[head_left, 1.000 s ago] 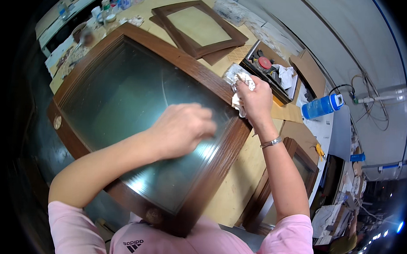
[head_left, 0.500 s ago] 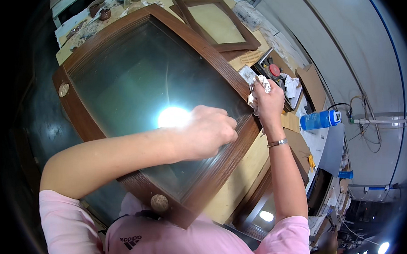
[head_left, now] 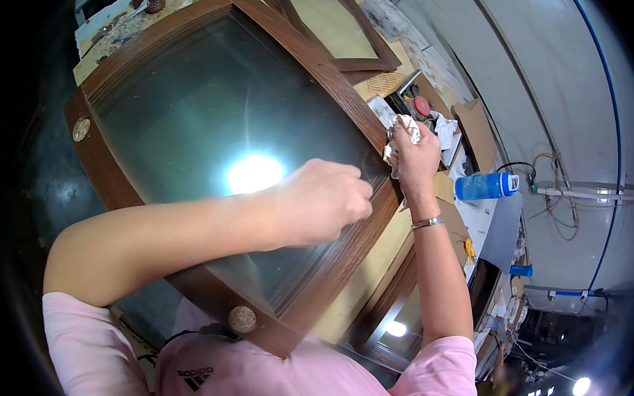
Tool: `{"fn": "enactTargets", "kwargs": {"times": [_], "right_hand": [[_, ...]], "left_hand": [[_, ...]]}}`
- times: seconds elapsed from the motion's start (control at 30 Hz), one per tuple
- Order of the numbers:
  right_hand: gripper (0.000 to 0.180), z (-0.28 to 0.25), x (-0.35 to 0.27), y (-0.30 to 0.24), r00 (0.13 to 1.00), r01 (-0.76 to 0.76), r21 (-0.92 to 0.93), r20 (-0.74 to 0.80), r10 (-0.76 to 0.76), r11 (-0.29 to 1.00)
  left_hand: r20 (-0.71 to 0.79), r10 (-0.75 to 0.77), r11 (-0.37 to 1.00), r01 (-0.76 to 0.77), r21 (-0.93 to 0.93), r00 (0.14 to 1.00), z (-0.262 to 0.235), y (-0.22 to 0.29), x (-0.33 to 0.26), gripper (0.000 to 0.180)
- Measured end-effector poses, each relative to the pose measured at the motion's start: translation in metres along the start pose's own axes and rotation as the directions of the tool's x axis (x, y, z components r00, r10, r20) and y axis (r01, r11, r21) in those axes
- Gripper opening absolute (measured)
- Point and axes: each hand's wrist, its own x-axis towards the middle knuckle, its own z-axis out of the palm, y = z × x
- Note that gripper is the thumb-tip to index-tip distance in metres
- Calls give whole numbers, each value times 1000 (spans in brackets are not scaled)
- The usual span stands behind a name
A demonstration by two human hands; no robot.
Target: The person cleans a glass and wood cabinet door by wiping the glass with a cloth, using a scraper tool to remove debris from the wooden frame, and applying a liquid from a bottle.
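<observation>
A large brown wooden frame [head_left: 349,272] with a dark glass pane [head_left: 194,117] lies tilted in front of me, its near corner close to my pink shirt. My left hand [head_left: 329,202] is closed above the glass beside the frame's right-hand rail, its fingers curled under. Whatever they hold, if anything, is hidden from view. At the frame's right corner, my right hand [head_left: 419,160] grips a crumpled white rag [head_left: 405,126] with brown stains. Two round, speckled inlays, one a tan disc [head_left: 242,319], sit on the frame's left rail.
Smaller wooden frames [head_left: 390,59] are stacked at the far side of the workbench [head_left: 341,312]. Right of my right hand are an open box with a red lid [head_left: 421,105] and a blue bottle [head_left: 481,187]. Another glazed frame [head_left: 375,333] lies below my right forearm. Stained jars [head_left: 155,4] stand far left.
The view has shifted slightly, so the frame and bench sit further left. Both hands stay near the same spots on the frame, the right still gripping the rag.
</observation>
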Motion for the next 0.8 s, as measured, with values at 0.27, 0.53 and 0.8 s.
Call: {"fn": "enactTargets", "kwargs": {"times": [0.27, 0.53, 0.8], "right_hand": [[32, 2, -2, -8, 1000, -15, -17, -7, 15, 1000], [32, 0, -2, -6, 999, -39, -10, 10, 40, 999], [33, 1, -1, -2, 999, -44, -14, 17, 44, 999]], "left_hand": [[-27, -19, 999, 20, 29, 999, 1, -4, -4, 9], [29, -52, 998, 51, 27, 998, -4, 0, -4, 9], [-29, -35, 998, 36, 52, 999, 0, 1, -3, 10]]}}
